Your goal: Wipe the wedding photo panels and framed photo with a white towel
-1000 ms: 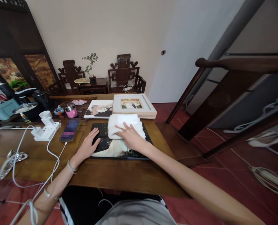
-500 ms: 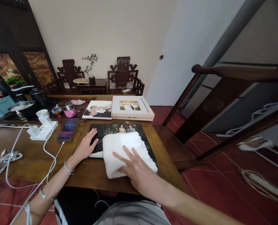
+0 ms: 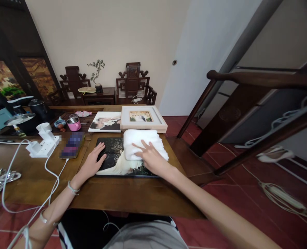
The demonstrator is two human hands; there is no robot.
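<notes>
A dark wedding photo panel (image 3: 109,152) lies flat on the wooden table, part of its picture covered by a folded white cloth (image 3: 140,136). On top of that cloth rests my right hand (image 3: 150,157), its fingers spread and pressing down from above. The cloth covers the upper right of the panel; a pale gown in the picture shows below it. My left hand (image 3: 93,160) lies flat with fingers stretched over the panel's left edge, holding nothing.
Behind the panel stand a white photo block (image 3: 105,121) and a framed photo (image 3: 144,119). To the left are a phone (image 3: 72,145), a white power strip (image 3: 43,147) with cables, and a pink cup (image 3: 74,123). A wooden chair (image 3: 228,114) is at the right.
My right hand has pushed the white cloth away from me to the panel's far right, uncovering the lower part of the picture. My left hand stays at the left edge.
</notes>
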